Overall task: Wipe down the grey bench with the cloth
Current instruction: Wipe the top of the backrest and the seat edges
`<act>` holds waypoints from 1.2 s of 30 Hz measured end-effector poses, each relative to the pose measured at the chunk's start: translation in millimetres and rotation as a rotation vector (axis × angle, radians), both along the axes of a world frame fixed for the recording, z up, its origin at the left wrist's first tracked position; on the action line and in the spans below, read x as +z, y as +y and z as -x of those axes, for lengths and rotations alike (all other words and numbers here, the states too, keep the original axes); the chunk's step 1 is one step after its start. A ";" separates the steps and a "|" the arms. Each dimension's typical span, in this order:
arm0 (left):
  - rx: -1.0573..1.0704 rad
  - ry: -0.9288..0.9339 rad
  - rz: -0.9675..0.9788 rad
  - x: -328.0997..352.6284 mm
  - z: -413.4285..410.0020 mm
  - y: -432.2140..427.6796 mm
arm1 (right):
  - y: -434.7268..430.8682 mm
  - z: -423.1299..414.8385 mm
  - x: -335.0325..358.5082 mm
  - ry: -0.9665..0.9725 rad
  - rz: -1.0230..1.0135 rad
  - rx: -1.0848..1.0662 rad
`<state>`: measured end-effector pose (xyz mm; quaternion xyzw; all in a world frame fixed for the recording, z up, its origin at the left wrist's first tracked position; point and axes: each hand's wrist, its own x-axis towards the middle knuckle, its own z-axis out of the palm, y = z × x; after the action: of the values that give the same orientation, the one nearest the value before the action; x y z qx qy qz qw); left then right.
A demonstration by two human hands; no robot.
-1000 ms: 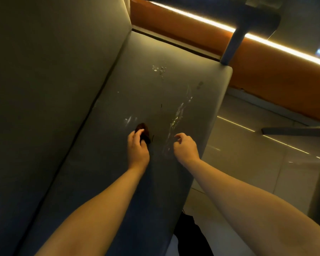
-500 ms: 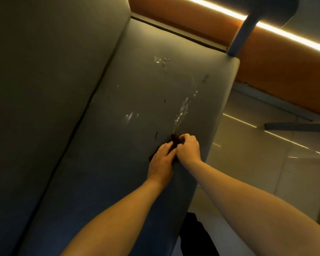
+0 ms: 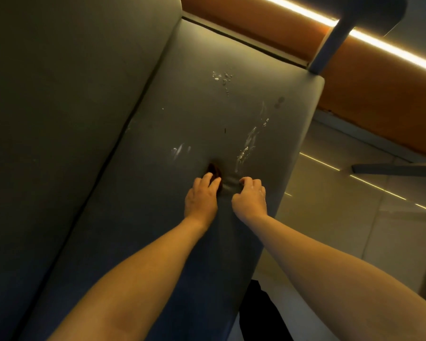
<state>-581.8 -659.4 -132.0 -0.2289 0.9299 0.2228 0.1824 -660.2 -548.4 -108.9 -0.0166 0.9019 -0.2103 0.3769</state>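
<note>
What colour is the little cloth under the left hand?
Dark reddish-brown cloth, seen in the head view, under the left hand.

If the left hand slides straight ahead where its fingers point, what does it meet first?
The left hand meets the dark cloth first, apparently right at its fingertips; beyond lies bare grey bench.
</note>
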 end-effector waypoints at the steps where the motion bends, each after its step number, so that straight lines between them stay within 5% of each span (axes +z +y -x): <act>1: -0.009 -0.009 0.002 1.4 -7.5 5.1 | 0.7 -2.5 1.6 -0.005 0.001 0.010; 13: 0.176 0.046 -0.138 19.3 21.1 -10.6 | 1.2 -13.2 6.3 -0.041 -0.033 0.115; 26: 0.060 -0.061 -0.152 20.8 -17.6 0.8 | 0.6 -18.3 18.6 -0.096 -0.049 0.150; 32: 0.155 0.134 -0.159 22.9 3.1 -15.5 | -2.6 -11.0 19.2 -0.117 -0.056 0.138; 36: 0.119 -0.011 -0.127 12.5 19.8 -7.3 | -1.0 -10.2 13.5 -0.112 -0.036 0.123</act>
<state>-601.6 -666.7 -119.5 -0.2730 0.8976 0.2904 0.1882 -650.0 -549.4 -95.3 -0.0532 0.8803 -0.1712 0.4392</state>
